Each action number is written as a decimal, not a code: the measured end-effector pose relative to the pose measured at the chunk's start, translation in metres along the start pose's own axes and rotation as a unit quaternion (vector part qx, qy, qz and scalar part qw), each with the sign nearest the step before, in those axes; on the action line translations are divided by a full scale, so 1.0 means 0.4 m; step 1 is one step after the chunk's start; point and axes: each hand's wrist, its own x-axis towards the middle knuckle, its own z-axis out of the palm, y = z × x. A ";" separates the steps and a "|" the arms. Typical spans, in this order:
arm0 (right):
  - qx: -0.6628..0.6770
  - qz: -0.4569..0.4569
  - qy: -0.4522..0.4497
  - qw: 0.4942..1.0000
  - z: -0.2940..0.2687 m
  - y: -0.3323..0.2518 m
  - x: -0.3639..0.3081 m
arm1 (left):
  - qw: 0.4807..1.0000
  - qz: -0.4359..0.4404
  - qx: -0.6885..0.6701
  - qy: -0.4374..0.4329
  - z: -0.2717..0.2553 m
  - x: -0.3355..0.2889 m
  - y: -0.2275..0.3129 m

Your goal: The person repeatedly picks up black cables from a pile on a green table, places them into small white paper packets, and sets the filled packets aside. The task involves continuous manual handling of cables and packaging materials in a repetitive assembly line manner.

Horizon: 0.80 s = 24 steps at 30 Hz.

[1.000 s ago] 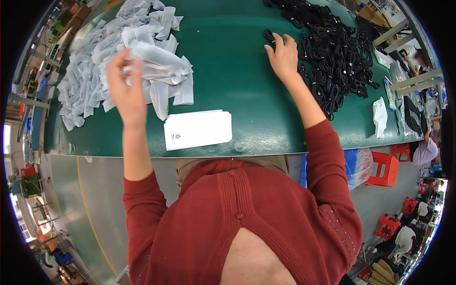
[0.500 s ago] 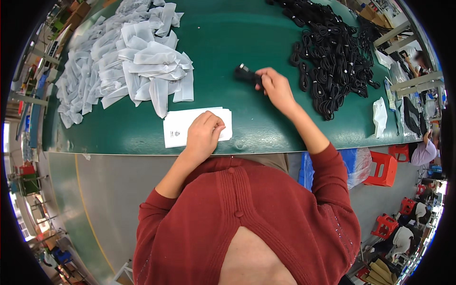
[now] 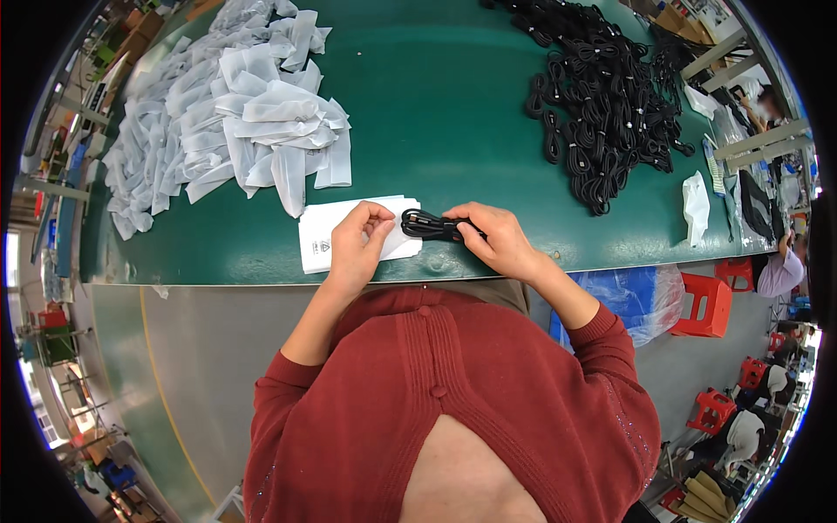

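A coiled black cable (image 3: pixel 427 226) is gripped in my right hand (image 3: pixel 497 237), its looped end pointing left over the edge of a stack of flat white bags (image 3: pixel 319 234). The stack lies at the table's front edge and carries a small printed mark. My left hand (image 3: pixel 356 246) rests on these bags, thumb and fingers pinched at the top one, just left of the cable loops. Its fingertips and the cable are a short gap apart. The far end of the cable is hidden inside my right hand.
A heap of filled whitish translucent bags (image 3: pixel 261 113) covers the table's left side. Many coiled black cables (image 3: pixel 602 113) are piled at the right, with a crumpled white bag (image 3: pixel 695 209) beyond them. A red stool (image 3: pixel 703 305) and a blue plastic-wrapped bundle (image 3: pixel 623 301) stand below the table.
My right hand has come left and nearer with the cable, from mid-table to the edge of the white bags. My left hand has shifted slightly left, thumb and fingers now more apart from the palm.
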 end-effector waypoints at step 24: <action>0.135 0.152 0.095 0.974 0.081 -0.072 0.054 | 0.993 0.116 0.000 0.013 -0.004 0.034 0.081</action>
